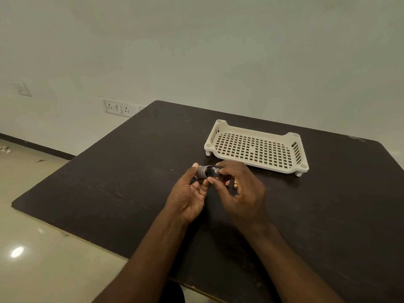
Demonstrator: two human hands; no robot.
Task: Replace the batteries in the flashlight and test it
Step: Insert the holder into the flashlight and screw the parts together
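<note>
My left hand [189,193] grips the grey ribbed head of a small flashlight [203,171] between thumb and fingers, just above the dark table [122,171]. My right hand [238,191] holds the black part at the flashlight's open end [215,172], its fingertips on a small silver piece there. A battery with an orange tip [235,184] shows past my right fingers; I cannot tell whether it lies on the table or sits in the hand. Most of the flashlight body is hidden by my fingers.
A white perforated plastic tray [299,158] stands on the table behind my right hand, with nothing in it. The table's left edge runs diagonally above a tiled floor [43,248]. Wall sockets [118,108] sit on the wall at the back left.
</note>
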